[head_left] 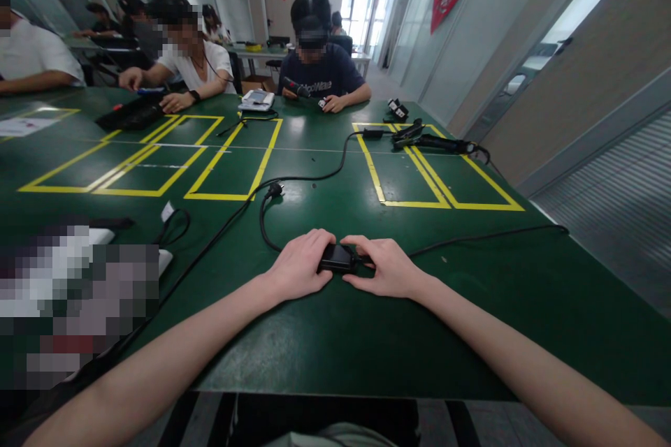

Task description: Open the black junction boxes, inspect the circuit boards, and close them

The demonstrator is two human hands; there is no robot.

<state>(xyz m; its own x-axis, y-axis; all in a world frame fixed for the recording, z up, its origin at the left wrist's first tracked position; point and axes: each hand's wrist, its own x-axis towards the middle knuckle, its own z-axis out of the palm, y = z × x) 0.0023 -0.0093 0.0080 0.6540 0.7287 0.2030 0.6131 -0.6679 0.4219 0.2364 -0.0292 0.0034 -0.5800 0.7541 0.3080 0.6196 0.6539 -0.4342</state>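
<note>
A black power adapter point(338, 258) lies on the green table in front of me. My left hand point(307, 265) is closed around its left end, thumb on the near side and fingers over the far side. At its other end, my right hand point(385, 267) curves around a thin black cable, with thumb and fingers apart; whether it grips the cable is hard to see. From the adapter's left a black cord curls up to a power plug point(273, 190) resting on the table. Another black cable point(487, 234) runs from my right hand toward the table's right edge.
Yellow tape rectangles point(385, 204) mark the table point(335, 356). A long black cable point(314, 178) crosses the middle. A black folded device point(430, 142) lies far right, a white device point(256, 100) at the back. Several people point(322, 70) sit opposite. Pixelated items cover the left.
</note>
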